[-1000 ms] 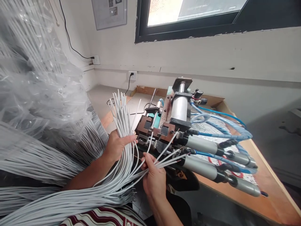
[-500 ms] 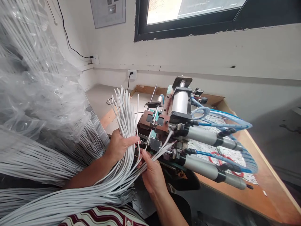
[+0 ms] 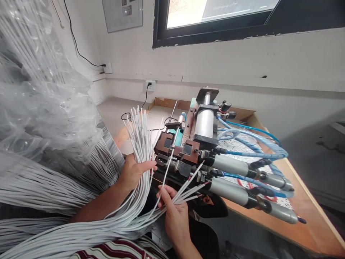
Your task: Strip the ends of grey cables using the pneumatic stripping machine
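A thick bundle of grey cables (image 3: 140, 140) stands upright in my left hand (image 3: 134, 172), whose fingers wrap round it with the thumb across the front. Lower and to the right, my right hand (image 3: 172, 207) pinches a single grey cable (image 3: 167, 171) between thumb and fingertips. The top of that cable reaches between the brown jaw blocks of the pneumatic machine (image 3: 174, 153). Several more cables (image 3: 188, 190) pass through my right hand and fan out to the right, some with reddish wire showing at their ends.
Plastic-wrapped cables (image 3: 48, 108) fill the left side. Air cylinders (image 3: 231, 165) and blue hoses (image 3: 264, 154) extend right over a wooden table (image 3: 296, 230). A wall socket (image 3: 151, 85) and window frame (image 3: 215, 27) are behind.
The jaw blocks have moved apart and the cylinders have shifted right. My right hand has moved down slightly, and the single cable now reaches the upper jaws. The cable bundle has dropped a little.
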`<state>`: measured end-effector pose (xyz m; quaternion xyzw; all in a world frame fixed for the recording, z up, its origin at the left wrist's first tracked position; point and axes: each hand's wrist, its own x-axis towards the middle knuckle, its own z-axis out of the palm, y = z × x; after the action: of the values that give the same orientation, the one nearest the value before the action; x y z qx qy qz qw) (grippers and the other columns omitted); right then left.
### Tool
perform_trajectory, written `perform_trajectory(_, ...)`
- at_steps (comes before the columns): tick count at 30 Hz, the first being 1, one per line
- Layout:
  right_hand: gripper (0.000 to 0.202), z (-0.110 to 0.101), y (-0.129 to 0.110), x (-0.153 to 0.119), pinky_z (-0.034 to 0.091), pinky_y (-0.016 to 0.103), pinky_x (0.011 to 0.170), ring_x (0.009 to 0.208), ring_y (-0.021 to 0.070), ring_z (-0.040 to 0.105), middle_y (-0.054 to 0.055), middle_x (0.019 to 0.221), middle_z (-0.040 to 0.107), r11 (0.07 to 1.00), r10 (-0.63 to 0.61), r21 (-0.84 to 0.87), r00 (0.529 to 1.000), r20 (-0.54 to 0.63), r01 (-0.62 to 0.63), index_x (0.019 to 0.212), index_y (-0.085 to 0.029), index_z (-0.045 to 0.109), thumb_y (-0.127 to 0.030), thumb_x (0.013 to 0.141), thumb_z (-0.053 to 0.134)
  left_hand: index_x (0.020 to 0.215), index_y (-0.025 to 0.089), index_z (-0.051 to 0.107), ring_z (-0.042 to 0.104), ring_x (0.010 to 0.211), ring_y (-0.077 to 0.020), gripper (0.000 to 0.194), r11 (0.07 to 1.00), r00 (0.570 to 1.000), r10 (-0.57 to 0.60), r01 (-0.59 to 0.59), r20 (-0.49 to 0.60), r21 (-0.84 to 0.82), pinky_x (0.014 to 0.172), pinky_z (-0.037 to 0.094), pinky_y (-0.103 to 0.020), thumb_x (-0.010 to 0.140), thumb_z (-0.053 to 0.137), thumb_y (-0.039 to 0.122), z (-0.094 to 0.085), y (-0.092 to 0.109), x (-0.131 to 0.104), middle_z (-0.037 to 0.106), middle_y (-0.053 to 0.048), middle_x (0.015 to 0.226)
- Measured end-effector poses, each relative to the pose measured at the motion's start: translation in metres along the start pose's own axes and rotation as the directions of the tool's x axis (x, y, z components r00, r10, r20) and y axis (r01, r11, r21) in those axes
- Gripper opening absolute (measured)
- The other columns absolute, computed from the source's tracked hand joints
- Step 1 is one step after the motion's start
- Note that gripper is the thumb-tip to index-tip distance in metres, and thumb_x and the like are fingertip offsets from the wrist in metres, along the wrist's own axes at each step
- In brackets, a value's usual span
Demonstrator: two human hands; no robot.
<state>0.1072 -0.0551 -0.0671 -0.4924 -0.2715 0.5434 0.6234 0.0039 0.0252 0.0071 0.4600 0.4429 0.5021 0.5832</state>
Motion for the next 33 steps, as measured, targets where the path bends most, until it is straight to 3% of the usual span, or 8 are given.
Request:
perform_trajectory(5, 0.024, -0.002, -0.001, 0.000, 0.030, 0.021, 0.045, 0.045, 0.0072, 0.039, -0.002, 0.055, 0.052, 0.998, 0.026, 0.050, 1.000, -0.009, -0.025, 0.071, -0.015, 0.064, -0.040, 0.070, 0.066, 0.070, 0.013, 0.060, 0.059, 0.054, -0.0141, 0.013, 1.000, 0.999, -0.009, 0.010, 0.042, -0.021, 0.049, 0.047, -0.023, 0.060, 0.068, 0.016, 0.002, 0.000, -0.001, 0.061, 0.001, 0.059)
perform_trajectory(10, 0.028, 0.000, -0.004, 0.009, 0.030, 0.021, 0.047, 0.049, 0.0081, 0.039, -0.002, 0.056, 0.051, 0.992, 0.088, 0.090, 0.996, 0.028, -0.090, 0.081, -0.016, 0.067, -0.040, 0.068, 0.067, 0.069, 0.013, 0.060, 0.056, 0.051, -0.0122, 0.012, 1.000, 0.998, 0.026, -0.027, 0.059, 0.007, 0.049, 0.044, -0.023, 0.059, 0.067, 0.012, 0.001, -0.002, -0.002, 0.059, 0.002, 0.058)
perform_trajectory(15, 0.031, 0.004, -0.008, 0.010, 0.030, 0.023, 0.049, 0.049, 0.0091, 0.036, -0.004, 0.050, 0.046, 0.994, 0.110, -0.016, 0.988, 0.110, -0.109, 0.073, -0.015, 0.068, -0.043, 0.061, 0.072, 0.067, 0.013, 0.062, 0.053, 0.054, -0.0109, 0.011, 0.988, 0.994, 0.100, -0.104, 0.042, 0.115, 0.054, 0.043, -0.023, 0.060, 0.069, 0.015, -0.004, -0.007, -0.004, 0.060, 0.002, 0.061)
perform_trajectory(19, 0.027, 0.006, -0.008, 0.004, 0.036, 0.025, 0.056, 0.054, 0.0117, 0.044, 0.000, 0.057, 0.056, 0.997, -0.035, -0.066, 0.997, 0.070, 0.040, 0.070, -0.016, 0.066, -0.042, 0.067, 0.068, 0.072, 0.013, 0.064, 0.055, 0.055, -0.0123, 0.015, 0.996, 0.998, 0.041, -0.045, 0.042, 0.081, 0.054, 0.046, -0.024, 0.060, 0.071, 0.019, -0.006, -0.009, -0.004, 0.062, 0.001, 0.062)
perform_trajectory(22, 0.028, 0.007, -0.006, 0.002, 0.038, 0.026, 0.056, 0.056, 0.0133, 0.049, 0.004, 0.066, 0.063, 1.000, -0.026, -0.016, 0.997, 0.078, 0.027, 0.077, -0.015, 0.067, -0.041, 0.068, 0.067, 0.072, 0.013, 0.065, 0.057, 0.057, -0.0135, 0.016, 0.998, 0.999, 0.006, -0.009, 0.035, 0.068, 0.055, 0.047, -0.025, 0.059, 0.072, 0.020, -0.005, -0.007, -0.004, 0.062, 0.000, 0.062)
perform_trajectory(26, 0.027, 0.006, -0.002, 0.008, 0.035, 0.025, 0.052, 0.051, 0.0113, 0.046, 0.002, 0.060, 0.061, 0.997, -0.046, 0.062, 0.996, -0.081, 0.051, 0.076, -0.015, 0.068, -0.040, 0.067, 0.068, 0.071, 0.012, 0.065, 0.061, 0.059, -0.0157, 0.018, 1.000, 1.000, -0.019, 0.019, 0.008, 0.024, 0.054, 0.050, -0.025, 0.058, 0.073, 0.020, -0.002, -0.003, -0.002, 0.064, -0.001, 0.062)
perform_trajectory(28, 0.026, 0.006, -0.002, 0.012, 0.033, 0.024, 0.049, 0.049, 0.0102, 0.044, 0.001, 0.058, 0.059, 0.993, -0.030, 0.107, 0.990, -0.137, 0.044, 0.075, -0.014, 0.068, -0.039, 0.066, 0.069, 0.070, 0.012, 0.065, 0.062, 0.060, -0.0168, 0.018, 0.999, 0.999, -0.034, 0.034, -0.012, -0.014, 0.053, 0.050, -0.025, 0.056, 0.073, 0.020, 0.001, 0.000, -0.001, 0.065, -0.002, 0.062)
perform_trajectory(33, 0.024, 0.008, -0.009, 0.018, 0.028, 0.021, 0.043, 0.044, 0.0075, 0.040, -0.001, 0.053, 0.054, 0.974, 0.090, 0.220, 0.988, -0.129, -0.060, 0.068, -0.014, 0.067, -0.036, 0.060, 0.072, 0.071, 0.012, 0.065, 0.064, 0.059, -0.0180, 0.019, 0.997, 0.997, -0.064, 0.062, -0.031, -0.052, 0.051, 0.052, -0.026, 0.055, 0.072, 0.016, 0.005, 0.005, 0.001, 0.066, -0.001, 0.063)
